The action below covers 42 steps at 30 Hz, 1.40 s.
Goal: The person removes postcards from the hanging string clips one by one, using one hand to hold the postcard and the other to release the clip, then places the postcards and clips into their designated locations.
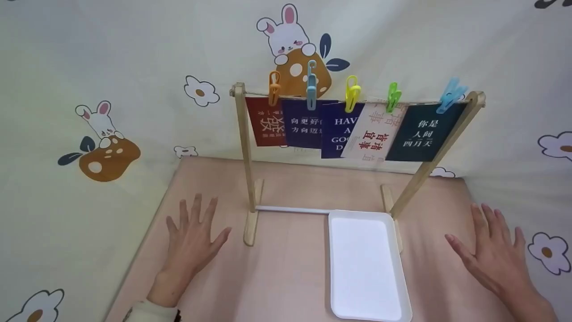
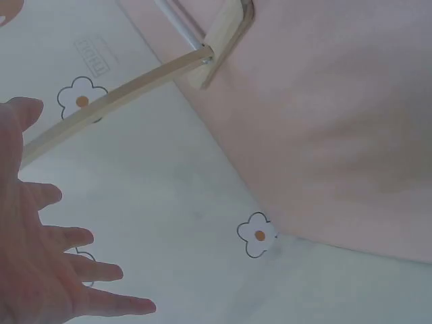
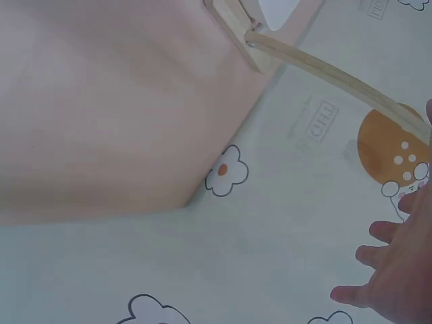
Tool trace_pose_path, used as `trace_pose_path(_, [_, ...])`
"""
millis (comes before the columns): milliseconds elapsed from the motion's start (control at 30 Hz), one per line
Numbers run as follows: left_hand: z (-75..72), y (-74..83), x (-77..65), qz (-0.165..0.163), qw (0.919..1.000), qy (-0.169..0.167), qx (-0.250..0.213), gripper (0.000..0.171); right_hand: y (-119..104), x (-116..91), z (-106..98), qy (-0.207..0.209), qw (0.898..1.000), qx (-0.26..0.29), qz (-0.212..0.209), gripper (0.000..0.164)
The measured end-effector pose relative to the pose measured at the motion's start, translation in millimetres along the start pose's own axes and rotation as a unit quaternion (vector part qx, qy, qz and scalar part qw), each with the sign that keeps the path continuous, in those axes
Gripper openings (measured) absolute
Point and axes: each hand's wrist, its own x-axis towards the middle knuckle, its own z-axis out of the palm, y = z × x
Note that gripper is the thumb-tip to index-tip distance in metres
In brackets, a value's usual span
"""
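Observation:
My left hand (image 1: 190,241), fingers spread and holding nothing, is left of the wooden rack's left foot (image 1: 251,228). On the far right, my right hand (image 1: 498,259) is likewise spread and holds nothing. Between them stands the rack, a cord strung across its top. Clothespins in orange (image 1: 274,88), blue (image 1: 311,87), yellow (image 1: 352,94), green (image 1: 393,98) and light blue (image 1: 451,96) clip a row of cards there: a red card (image 1: 266,127), two dark blue ones, a pale card (image 1: 373,132) and a dark green card (image 1: 420,150). Both wrist views show outstretched fingers.
A white tray (image 1: 366,268) lies on the pink tabletop (image 1: 286,259), close to the rack's right foot (image 1: 399,235). A white rod (image 1: 292,209) joins the feet low down. Behind and beside the table hangs a pale cloth (image 1: 134,53) printed with rabbits and flowers.

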Motion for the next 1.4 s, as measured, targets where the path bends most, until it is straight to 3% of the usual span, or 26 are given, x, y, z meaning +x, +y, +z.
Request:
trace_pose_path(200, [-9.0,21.6,12.4,0.04,0.9983,0.031,-0.03,0.067,-6.2,8.1,-13.7,0.04,0.999,0.011,-0.012,0.088])
trace_pose_path(500, [-21.3,63.4,27.1,0.068,0.9935,-0.024,-0.088,0.066,-16.7,21.8,-36.7,0.079,0.996,-0.009,-0.039,0.083])
trace_pose_path(833, [-33.4,111.8,45.0,0.121,0.9871,-0.042,-0.097,0.066,-24.2,39.7,-63.1,0.094,0.994,-0.013,-0.054,0.087])
trace_pose_path(1100, [-52.1,158.1,62.3,0.159,0.9723,-0.082,-0.15,0.063,-24.1,53.3,-78.4,0.085,0.994,0.018,-0.061,0.088])
trace_pose_path(1400, [-75.3,190.4,77.3,0.165,0.9435,-0.071,-0.278,0.055,-28.1,77.5,-110.3,0.1,0.989,0.094,-0.063,0.081])
